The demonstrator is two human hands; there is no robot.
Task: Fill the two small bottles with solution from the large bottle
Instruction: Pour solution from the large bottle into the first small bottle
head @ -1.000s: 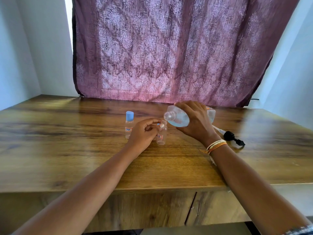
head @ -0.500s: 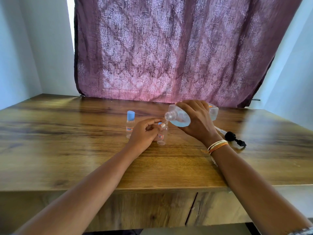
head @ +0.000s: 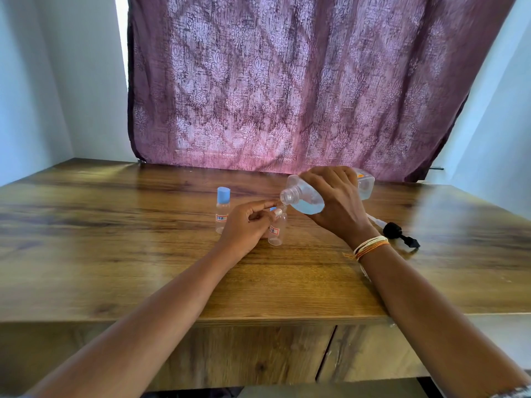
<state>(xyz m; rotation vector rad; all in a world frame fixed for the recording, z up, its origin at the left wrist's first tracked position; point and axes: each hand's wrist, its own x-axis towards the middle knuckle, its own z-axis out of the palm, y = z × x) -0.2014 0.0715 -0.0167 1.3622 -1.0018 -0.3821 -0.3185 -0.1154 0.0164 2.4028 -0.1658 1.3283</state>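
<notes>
My right hand (head: 336,202) grips the large clear bottle (head: 307,196), tipped on its side with bluish solution inside and its open mouth pointing left. The mouth sits just above the neck of an uncapped small clear bottle (head: 277,229) with a red-framed label. My left hand (head: 247,225) pinches that small bottle near its neck, steadying it upright on the wooden table (head: 143,254). A second small bottle (head: 222,209) with a blue cap stands upright just left of my left hand.
A black pump head with its white tube (head: 398,232) lies on the table right of my right wrist. A purple patterned curtain (head: 287,81) hangs behind the table's far edge. Pale walls close both sides.
The large bottle's mouth has dipped slightly toward the small bottle's neck. My left hand keeps its hold on the small bottle.
</notes>
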